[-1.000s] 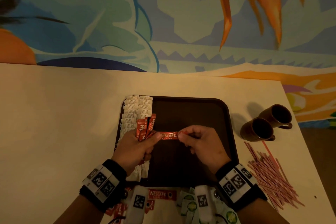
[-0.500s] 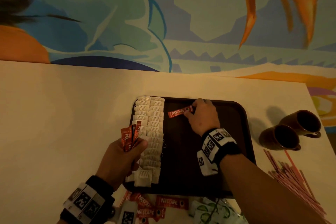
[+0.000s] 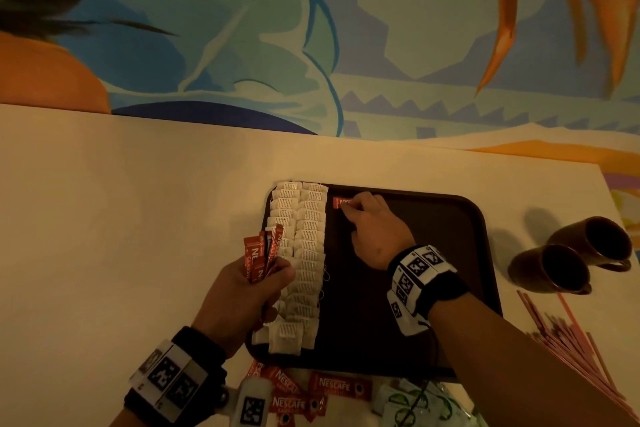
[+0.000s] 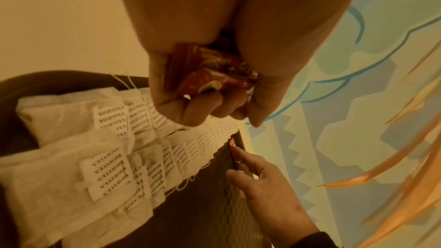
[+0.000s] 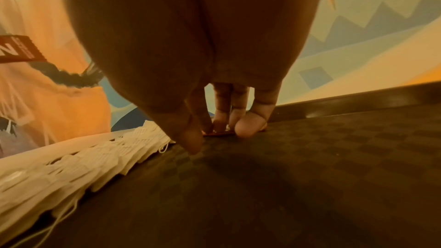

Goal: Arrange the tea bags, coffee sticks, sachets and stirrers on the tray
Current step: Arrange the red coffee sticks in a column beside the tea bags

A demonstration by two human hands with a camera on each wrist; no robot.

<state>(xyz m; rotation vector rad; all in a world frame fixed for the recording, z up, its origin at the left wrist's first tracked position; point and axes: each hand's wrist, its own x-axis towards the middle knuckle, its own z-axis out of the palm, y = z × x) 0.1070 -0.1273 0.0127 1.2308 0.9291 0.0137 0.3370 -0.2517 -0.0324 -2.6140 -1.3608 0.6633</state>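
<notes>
We see the right hand [image 3: 375, 230] reached out to the far end of the dark tray [image 3: 460, 253], its forearm crossing the tray's near right corner. Its fingertips [image 5: 245, 128] press down on a single red coffee stick [image 3: 341, 202] lying flat on the tray floor just beside the far end of the tea bags [image 3: 304, 253]. The fingers are extended, bunched close together on the stick rather than curled round it.

The left hand [image 3: 242, 298] hovers over the tray's left edge, fingers curled round a bundle of coffee sticks [image 3: 261, 253] that fans upward out of the fist.

The tea bags lie in two overlapping rows down the tray's left side. Loose coffee sticks [image 3: 332, 388] and green-printed sachets [image 3: 415, 406] lie on the desk [image 3: 121, 218] near the tray's front edge; pink stirrers [image 3: 568, 347] are heaped to its right, near two brown mugs [image 3: 571, 256].

Only the right wrist view shows the fingertips touching the stick and the tray's checkered floor. The left wrist view alone shows the bundle's lower ends crumpled inside the fist and the printed tags on the tea bags.
</notes>
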